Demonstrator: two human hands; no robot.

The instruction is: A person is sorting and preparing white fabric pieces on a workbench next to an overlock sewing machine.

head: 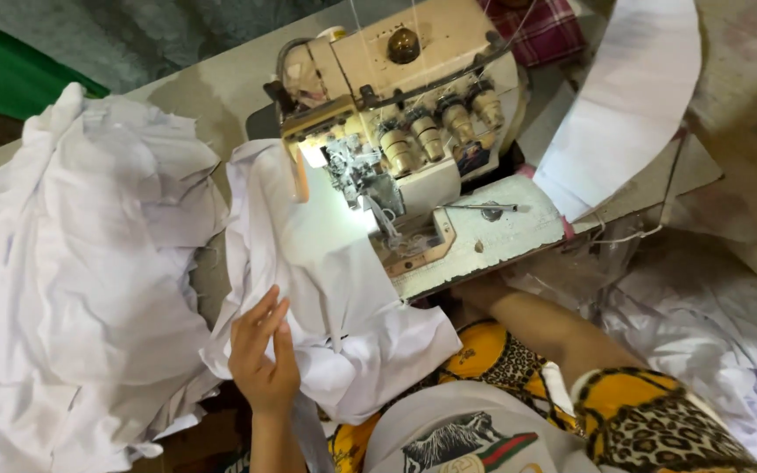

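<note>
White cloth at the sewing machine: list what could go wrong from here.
1. The cloth lies bunched under the lit needle area of the machine; a fold could get stitched in.
2. The left hand alone rests on it, so it may feed crooked.
3. The pile alongside might snag it.

Left hand (pixel 262 355) open, fingers (pixel 266 308) extended upward, wrist straight; right forearm (pixel 554 328) bare, angled up-left, its hand hidden.

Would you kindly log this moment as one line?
left hand flat on white cloth piece | right hand hidden | cream overlock sewing machine behind
</note>
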